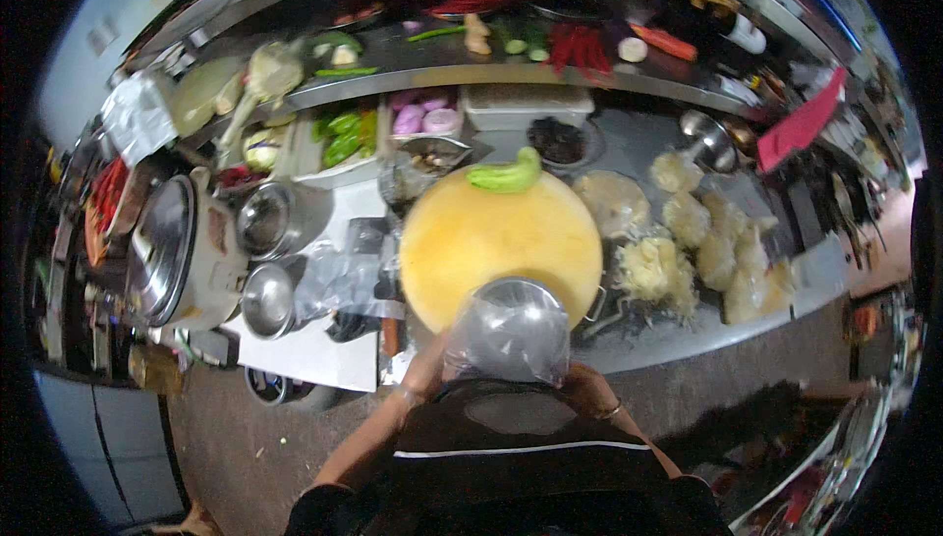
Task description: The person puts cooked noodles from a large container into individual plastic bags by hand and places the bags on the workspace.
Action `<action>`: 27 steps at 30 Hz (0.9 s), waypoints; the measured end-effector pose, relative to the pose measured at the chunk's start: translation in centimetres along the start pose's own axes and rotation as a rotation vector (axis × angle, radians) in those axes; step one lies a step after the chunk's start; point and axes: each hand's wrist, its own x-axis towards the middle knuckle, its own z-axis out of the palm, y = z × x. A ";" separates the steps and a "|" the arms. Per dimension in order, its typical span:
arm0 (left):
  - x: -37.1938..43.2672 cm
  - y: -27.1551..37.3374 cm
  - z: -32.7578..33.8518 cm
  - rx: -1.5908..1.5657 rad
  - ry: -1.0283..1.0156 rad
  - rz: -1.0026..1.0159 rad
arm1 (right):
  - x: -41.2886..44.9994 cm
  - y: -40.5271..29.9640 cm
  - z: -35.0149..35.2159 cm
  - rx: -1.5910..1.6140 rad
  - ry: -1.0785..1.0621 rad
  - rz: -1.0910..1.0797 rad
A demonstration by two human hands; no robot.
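Note:
Close to my body, a metal bowl [512, 322] with clear plastic over it is held between both hands, above the near edge of a round yellow cutting board [486, 241]. My left hand [435, 363] grips its left side and my right hand [578, 381] its right side; the fingers are partly hidden. A curved light-green vegetable [507, 172] lies at the board's far edge. To the right of the board is a heap of pale shredded food [654, 267] in plastic.
A rice cooker [184, 248] and two steel bowls [267, 300] stand at left. Several filled plastic bags [718, 241] lie at right. Behind are a tub of green peppers [345, 139], a tub of onions [425, 117] and a steel shelf [442, 77] bearing vegetables.

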 end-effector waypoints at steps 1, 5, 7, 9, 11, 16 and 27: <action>0.0 -1.9 -1.5 -0.016 -0.191 0.029 | -0.3 1.6 0.2 0.158 -0.044 -0.023; 0.3 -0.8 -0.2 0.255 -0.049 0.125 | 3.8 -11.4 2.5 0.582 -0.053 0.200; 2.9 -1.2 -0.6 0.503 0.118 0.439 | 5.5 -13.3 1.9 -0.073 0.097 -0.024; 3.6 -0.7 0.2 0.470 0.179 0.379 | 6.3 -9.5 -0.3 -0.082 0.276 -0.161; 3.0 -1.3 -1.0 0.369 0.314 0.393 | 5.8 -12.1 -4.6 -0.247 0.606 -0.205; 1.7 -3.0 -1.5 0.584 0.440 0.623 | 7.9 -4.2 -16.7 -0.846 1.000 0.035; -2.7 -3.5 -1.9 0.129 0.634 0.514 | 11.7 -4.4 -25.9 -0.730 0.458 0.315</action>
